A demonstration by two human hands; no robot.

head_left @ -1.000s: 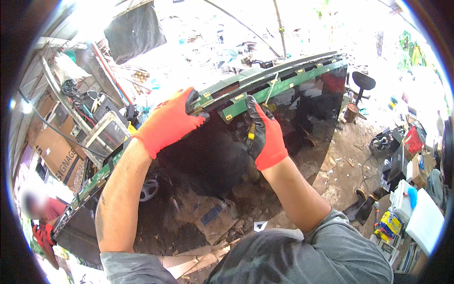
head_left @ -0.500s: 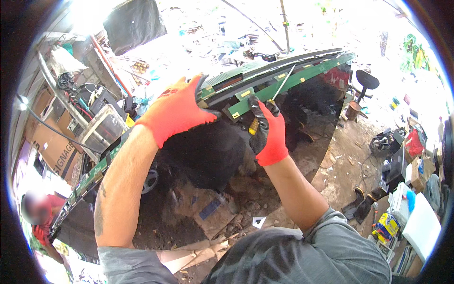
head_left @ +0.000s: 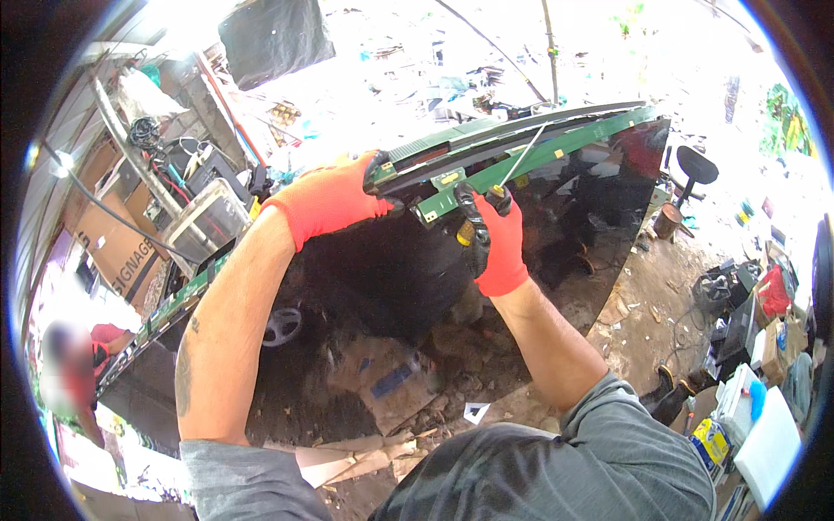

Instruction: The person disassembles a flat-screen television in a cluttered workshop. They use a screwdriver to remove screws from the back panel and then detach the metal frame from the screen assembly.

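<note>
A large dark glossy display panel (head_left: 573,217) is held up in front of me, with a long green circuit strip (head_left: 556,149) along its upper edge. My left hand (head_left: 334,198), in a red and black glove, grips the panel's top edge near the strip's left end. A screwdriver (head_left: 519,161) with a yellow and black handle is clasped in my right hand (head_left: 495,239), also gloved red. Its thin shaft points up across the green strip.
A clear plastic bin (head_left: 207,224) and cardboard boxes (head_left: 117,252) stand at the left. Another person in red (head_left: 65,373) is at the lower left. Boxes and tool cases (head_left: 747,408) crowd the right; a round stool (head_left: 695,165) stands on the dirt floor.
The panel and both hands have shifted up and to the right in view. My left hand moved along the top edge toward the strip's end; the screwdriver stays against the green strip.
</note>
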